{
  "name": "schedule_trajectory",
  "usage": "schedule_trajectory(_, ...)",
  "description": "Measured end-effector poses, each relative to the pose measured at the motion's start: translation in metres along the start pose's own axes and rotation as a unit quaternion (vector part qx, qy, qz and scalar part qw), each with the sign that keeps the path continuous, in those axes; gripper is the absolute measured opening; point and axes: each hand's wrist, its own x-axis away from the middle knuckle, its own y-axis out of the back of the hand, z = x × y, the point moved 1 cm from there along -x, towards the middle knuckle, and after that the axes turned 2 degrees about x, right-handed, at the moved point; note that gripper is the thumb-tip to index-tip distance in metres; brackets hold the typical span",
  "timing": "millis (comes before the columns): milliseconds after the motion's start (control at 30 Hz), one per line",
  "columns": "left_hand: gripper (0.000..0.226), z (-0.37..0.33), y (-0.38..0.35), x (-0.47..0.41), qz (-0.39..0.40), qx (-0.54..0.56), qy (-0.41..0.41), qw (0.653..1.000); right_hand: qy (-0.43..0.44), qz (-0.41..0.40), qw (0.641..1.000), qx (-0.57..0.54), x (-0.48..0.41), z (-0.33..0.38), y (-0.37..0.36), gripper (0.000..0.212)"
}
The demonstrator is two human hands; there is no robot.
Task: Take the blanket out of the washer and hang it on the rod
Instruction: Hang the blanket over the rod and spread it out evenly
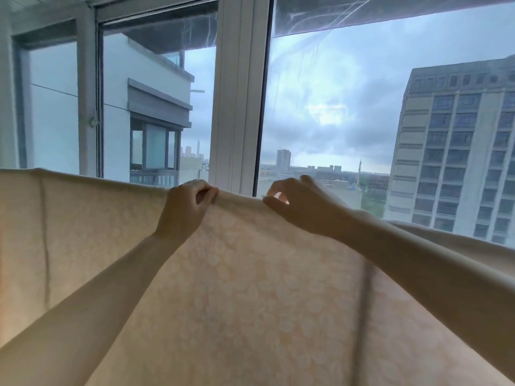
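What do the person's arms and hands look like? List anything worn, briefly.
Nothing worn shows. The left hand and right hand are ungloved, with no watch, bracelet or ring visible. The left forearm and right forearm are bare to the frame's edge, no sleeves in view.

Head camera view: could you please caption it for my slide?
The left hand and right hand hold the top edge of a cream blanket spread before a window.
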Motion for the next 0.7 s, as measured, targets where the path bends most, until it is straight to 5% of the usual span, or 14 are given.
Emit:
schedule_trajectory(400,0.024,0.073,0.031,0.004,0.026,-0.055,-0.019,0.998,0.073,-0.017,0.996,0.047,-0.049,0.059,-0.059,0.021)
schedule_trajectory(700,0.037,0.183,0.078,-0.02,0.078,-0.08,0.076,0.991,0.067,-0.024,0.996,0.049,-0.1,0.107,-0.096,0.022)
